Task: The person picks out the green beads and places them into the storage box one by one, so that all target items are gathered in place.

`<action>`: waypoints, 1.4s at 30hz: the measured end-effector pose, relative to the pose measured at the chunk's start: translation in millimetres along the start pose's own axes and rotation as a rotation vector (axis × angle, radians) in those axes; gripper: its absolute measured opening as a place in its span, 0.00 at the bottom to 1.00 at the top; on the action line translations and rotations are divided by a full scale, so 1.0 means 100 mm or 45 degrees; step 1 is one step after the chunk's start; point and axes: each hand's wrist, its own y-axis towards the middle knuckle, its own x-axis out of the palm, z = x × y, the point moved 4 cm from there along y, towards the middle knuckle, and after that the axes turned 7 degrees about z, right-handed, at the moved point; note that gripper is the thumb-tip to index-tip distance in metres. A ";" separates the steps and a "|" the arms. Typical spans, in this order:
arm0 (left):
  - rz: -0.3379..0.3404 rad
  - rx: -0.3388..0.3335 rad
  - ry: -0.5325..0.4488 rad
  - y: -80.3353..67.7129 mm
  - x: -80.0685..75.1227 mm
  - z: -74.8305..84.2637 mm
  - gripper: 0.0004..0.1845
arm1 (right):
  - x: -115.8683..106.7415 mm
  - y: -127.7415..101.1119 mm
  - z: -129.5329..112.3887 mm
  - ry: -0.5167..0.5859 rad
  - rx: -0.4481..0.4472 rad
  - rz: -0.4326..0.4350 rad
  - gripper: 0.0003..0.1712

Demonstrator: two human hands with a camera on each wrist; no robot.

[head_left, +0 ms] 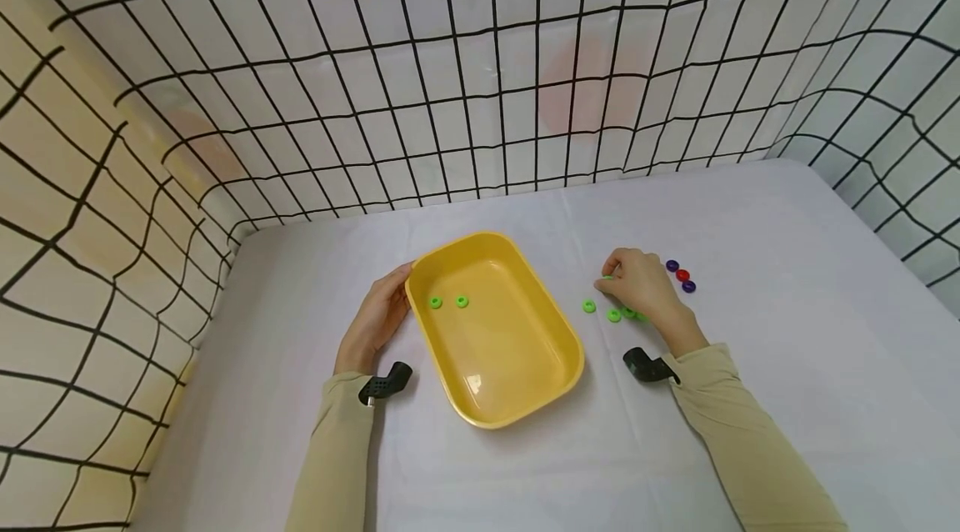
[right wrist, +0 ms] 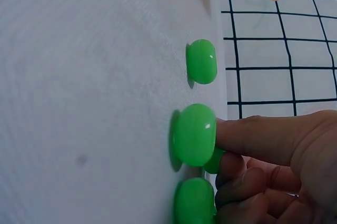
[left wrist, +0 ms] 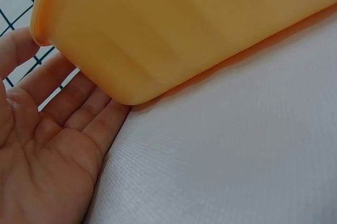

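Note:
My left hand (head_left: 377,315) rests against the left corner of a yellow tray (head_left: 566,353). In the left wrist view its fairly straight fingers (left wrist: 87,110) lie along the tray's outer wall, with the thumb at the rim. Two green beads (head_left: 462,301) lie inside the tray, near its left side. My right hand (head_left: 639,282) is low over the cloth right of the tray, pinching a green bead (right wrist: 212,162) between thumb and fingers; that bead is mostly hidden. Several more green beads (head_left: 589,307) lie below and beside this hand, partly covered by it.
Two purple beads (head_left: 688,287) and a red bead (head_left: 682,274) lie in a short row right of the right hand. White cloth (head_left: 525,474) covers the table. Black wire grid (head_left: 450,98) stands along the back and both sides.

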 end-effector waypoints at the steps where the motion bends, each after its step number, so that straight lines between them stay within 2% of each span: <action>1: -0.001 0.001 0.007 0.00 0.00 0.00 0.24 | 0.00 0.00 0.00 0.008 -0.004 0.005 0.13; 19: -0.001 -0.023 -0.004 -0.01 0.01 -0.02 0.25 | 0.02 -0.03 0.05 0.049 -0.006 0.019 0.13; 29: -0.009 -0.001 0.005 -0.01 0.01 0.00 0.25 | 0.01 -0.02 0.05 0.056 0.011 0.050 0.13; 34: 0.004 -0.022 0.028 -0.01 0.01 0.00 0.26 | 0.01 -0.01 0.08 0.104 0.032 0.047 0.13; 42: -0.009 -0.010 0.023 -0.01 0.00 -0.01 0.26 | -0.05 0.03 0.08 0.235 0.088 0.040 0.16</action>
